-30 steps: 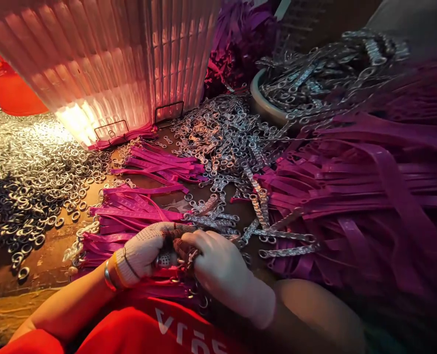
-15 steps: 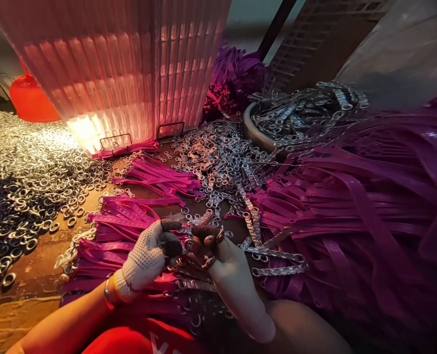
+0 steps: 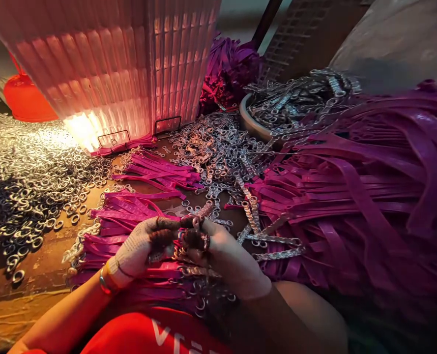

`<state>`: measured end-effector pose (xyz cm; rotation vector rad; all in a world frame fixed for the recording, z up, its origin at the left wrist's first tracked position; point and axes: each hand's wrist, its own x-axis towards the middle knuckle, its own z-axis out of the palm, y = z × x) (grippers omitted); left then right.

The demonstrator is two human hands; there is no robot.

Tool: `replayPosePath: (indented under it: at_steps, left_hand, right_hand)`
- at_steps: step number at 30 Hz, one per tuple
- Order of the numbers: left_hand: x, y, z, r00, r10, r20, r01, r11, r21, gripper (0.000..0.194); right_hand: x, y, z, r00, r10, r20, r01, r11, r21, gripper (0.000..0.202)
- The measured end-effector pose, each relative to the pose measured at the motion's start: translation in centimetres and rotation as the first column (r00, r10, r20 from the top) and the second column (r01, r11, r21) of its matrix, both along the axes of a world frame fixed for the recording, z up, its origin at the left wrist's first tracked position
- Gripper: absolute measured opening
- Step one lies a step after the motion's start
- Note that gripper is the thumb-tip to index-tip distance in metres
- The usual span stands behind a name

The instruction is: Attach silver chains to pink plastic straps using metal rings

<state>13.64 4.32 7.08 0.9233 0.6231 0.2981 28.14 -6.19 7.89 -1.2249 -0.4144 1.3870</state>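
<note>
My left hand [image 3: 140, 246], in a white glove with darkened fingertips, is closed over the purple straps [image 3: 118, 211]. Its fingertips meet those of my right hand [image 3: 225, 250], also gloved and closed. Small metal links [image 3: 203, 241] show at the right fingers, and a short braided chain [image 3: 204, 209] sticks up just above them. What exactly the left fingertips pinch is hidden. Under both hands lie more straps with metal chain ends.
Metal rings [image 3: 37, 191] are heaped at the left. Chain links [image 3: 218, 142] lie behind the hands, beside a bowl [image 3: 253, 125] of chains. Purple straps [image 3: 351, 206] pile up at the right. A ribbed translucent panel [image 3: 130, 73] and a red lamp [image 3: 28, 98] stand behind.
My hands have come closer together, fingertips now touching. The right hand has turned and moved slightly right, its forearm lying more to the right. The view has shifted slightly.
</note>
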Motion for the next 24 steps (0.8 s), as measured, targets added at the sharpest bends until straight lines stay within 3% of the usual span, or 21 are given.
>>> replayPosePath:
  at_steps: [2, 4, 8, 10, 11, 13, 16, 18, 20, 22, 23, 24]
  left_hand:
    - [-0.1, -0.3, 0.0, 0.999, -0.031, -0.016, 0.034, 0.958, 0.286, 0.025]
    - [-0.2, -0.6, 0.0, 0.997, -0.069, -0.045, 0.082, 0.864, 0.496, 0.020]
    - [-0.7, -0.4, -0.3, 0.974, -0.117, -0.194, 0.218, 0.716, 0.663, 0.009]
    - [-0.8, -0.1, -0.4, 0.958, -0.124, -0.260, 0.276, 0.649, 0.709, 0.008]
    - [-0.8, 0.0, -0.3, 0.952, -0.125, -0.279, 0.294, 0.621, 0.726, 0.007]
    - [-0.8, 0.1, 0.0, 0.943, -0.140, -0.301, 0.321, 0.618, 0.717, 0.008]
    - [-0.5, -0.1, 1.2, 0.922, -0.203, -0.329, 0.359, 0.763, 0.537, 0.018]
    - [-0.2, -0.3, 2.3, 0.914, -0.238, -0.329, 0.359, 0.851, 0.383, 0.024]
    - [0.5, 0.0, 3.2, 0.921, -0.239, -0.308, 0.334, 0.891, 0.307, 0.028]
    - [1.8, 1.0, 3.8, 0.934, -0.203, -0.295, 0.309, 0.872, 0.379, 0.028]
    - [2.7, 2.0, 3.8, 0.935, -0.185, -0.301, 0.318, 0.814, 0.487, 0.026]
    - [3.8, 3.1, 3.6, 0.930, -0.162, -0.329, 0.343, 0.704, 0.622, 0.024]
  right_hand:
    - [-0.4, 0.2, -0.8, 0.998, 0.066, -0.017, -0.066, 0.998, -0.008, 0.043]
    - [-0.7, 0.1, -1.5, 0.995, 0.102, 0.011, -0.101, 0.994, -0.034, 0.039]
    - [-0.9, -0.7, -1.2, 0.965, 0.117, 0.233, -0.108, 0.993, -0.052, 0.026]
    - [-1.0, -1.3, -0.3, 0.878, 0.122, 0.464, -0.146, 0.989, 0.017, 0.022]
    - [-1.1, -1.5, 0.1, 0.791, 0.125, 0.599, -0.182, 0.983, 0.036, 0.020]
    - [-1.3, -1.9, 0.6, 0.519, 0.131, 0.844, -0.228, 0.974, -0.011, 0.019]
    - [-1.8, -2.1, 0.4, 0.037, 0.132, 0.991, -0.191, 0.974, -0.122, 0.016]
    - [-1.9, -2.0, 0.1, -0.147, 0.127, 0.981, -0.198, 0.968, -0.155, 0.015]
    - [-1.6, -1.7, 0.0, -0.150, 0.137, 0.979, -0.205, 0.964, -0.167, 0.011]
    - [-0.6, -1.1, 0.1, -0.011, 0.170, 0.985, -0.181, 0.969, -0.169, 0.008]
    - [0.2, -0.7, 0.0, 0.074, 0.168, 0.983, -0.143, 0.977, -0.156, 0.009]
    - [1.2, -0.2, -0.1, 0.145, 0.140, 0.980, -0.085, 0.988, -0.129, 0.012]
